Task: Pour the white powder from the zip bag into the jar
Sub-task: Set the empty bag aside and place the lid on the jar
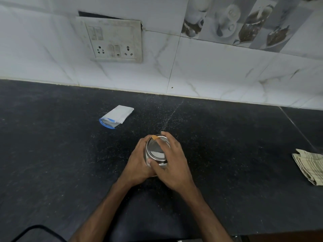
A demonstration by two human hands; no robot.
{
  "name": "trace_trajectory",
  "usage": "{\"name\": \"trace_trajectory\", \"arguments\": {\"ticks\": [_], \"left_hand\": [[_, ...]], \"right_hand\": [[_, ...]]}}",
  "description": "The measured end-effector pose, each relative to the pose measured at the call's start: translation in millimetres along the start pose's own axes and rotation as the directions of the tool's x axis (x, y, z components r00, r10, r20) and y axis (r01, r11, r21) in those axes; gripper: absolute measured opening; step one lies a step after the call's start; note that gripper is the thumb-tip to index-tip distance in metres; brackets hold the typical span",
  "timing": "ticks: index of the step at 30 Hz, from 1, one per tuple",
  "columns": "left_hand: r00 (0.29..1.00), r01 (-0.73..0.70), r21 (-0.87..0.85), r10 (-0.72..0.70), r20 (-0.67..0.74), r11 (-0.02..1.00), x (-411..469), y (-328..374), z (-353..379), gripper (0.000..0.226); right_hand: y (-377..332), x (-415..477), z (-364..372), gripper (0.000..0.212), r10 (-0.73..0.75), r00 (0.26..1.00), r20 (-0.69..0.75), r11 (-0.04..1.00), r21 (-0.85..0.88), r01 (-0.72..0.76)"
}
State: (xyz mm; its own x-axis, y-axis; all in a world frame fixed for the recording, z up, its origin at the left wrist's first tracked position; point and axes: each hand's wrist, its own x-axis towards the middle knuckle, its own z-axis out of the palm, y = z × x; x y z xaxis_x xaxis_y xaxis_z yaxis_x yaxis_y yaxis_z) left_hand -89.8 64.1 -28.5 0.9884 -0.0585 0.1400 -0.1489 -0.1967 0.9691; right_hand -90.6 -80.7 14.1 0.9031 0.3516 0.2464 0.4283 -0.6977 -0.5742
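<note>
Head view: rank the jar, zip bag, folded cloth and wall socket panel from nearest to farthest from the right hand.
1. Jar, in the right hand's grip.
2. Zip bag, up-left on the counter.
3. Folded cloth, far right edge.
4. Socket panel, on the wall.

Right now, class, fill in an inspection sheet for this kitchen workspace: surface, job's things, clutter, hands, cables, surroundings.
Surface: dark speckled stone counter, scattered pale grains.
Job's things: round shiny metal jar, held; blue-edged white zip bag lying apart, behind-left.
Clutter: folded striped cloth at the right edge.
Hands: left hand and right hand both wrapped round the jar.
Cables: black cable, bottom left.
Surroundings: white marble-look wall tiles; grimy white switch-and-socket plate.
</note>
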Motion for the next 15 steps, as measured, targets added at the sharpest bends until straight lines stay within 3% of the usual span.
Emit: {"name": "trace_trajectory", "arguments": {"ticks": [2, 5, 6, 7, 8, 9, 11, 13, 15], "left_hand": [[0.998, 0.027, 0.016, -0.028, 0.064, 1.000, -0.4, 2.2, -3.3, 0.100], [0.932, 0.106, -0.015, -0.094, 0.349, 0.994, 3.8, -1.8, -36.5, 0.121], [0.912, 0.136, -0.037, -0.110, 0.396, 0.990, 8.3, -0.8, -51.6, 0.116], [0.928, 0.162, -0.070, -0.128, 0.351, 0.984, 15.6, -2.5, -67.4, 0.101], [0.966, 0.173, -0.136, -0.142, 0.215, 0.975, 25.8, -3.6, -80.4, 0.080], [0.983, 0.181, -0.161, -0.184, -0.006, 0.970, 39.9, -9.0, -93.9, 0.060], [0.883, 0.245, 0.003, -0.222, -0.413, 0.969, 74.9, -29.9, -120.2, 0.037], [0.828, 0.385, 0.268, -0.203, -0.523, 0.883, 109.6, -47.6, -141.3, 0.042], [0.833, 0.520, 0.455, -0.312, -0.457, 0.723, 135.8, -62.2, -152.3, 0.053]], "right_hand": [[2.2, 0.0, 2.6, 0.065, 0.011, 1.000, -0.020, 1.000, 0.006, -0.011], [1.9, 1.3, -0.7, 0.067, 0.004, 1.000, -0.008, 1.000, 0.004, -0.004], [1.6, 1.8, -1.0, 0.067, -0.003, 1.000, -0.009, 1.000, 0.003, 0.003], [1.0, 1.7, -0.8, 0.066, -0.009, 1.000, -0.013, 1.000, 0.006, 0.009], [1.0, 1.4, -0.3, 0.066, -0.008, 1.000, -0.016, 1.000, 0.015, 0.008], [0.8, 1.1, -0.1, 0.065, -0.003, 1.000, -0.016, 1.000, 0.023, 0.003], [0.9, 1.6, 0.2, 0.065, 0.006, 1.000, -0.015, 1.000, 0.019, -0.006], [1.9, 2.1, 0.3, 0.065, 0.011, 1.000, -0.013, 1.000, 0.021, -0.010], [2.4, 2.0, 0.3, 0.066, 0.010, 1.000, -0.010, 1.000, 0.019, -0.010]]}}
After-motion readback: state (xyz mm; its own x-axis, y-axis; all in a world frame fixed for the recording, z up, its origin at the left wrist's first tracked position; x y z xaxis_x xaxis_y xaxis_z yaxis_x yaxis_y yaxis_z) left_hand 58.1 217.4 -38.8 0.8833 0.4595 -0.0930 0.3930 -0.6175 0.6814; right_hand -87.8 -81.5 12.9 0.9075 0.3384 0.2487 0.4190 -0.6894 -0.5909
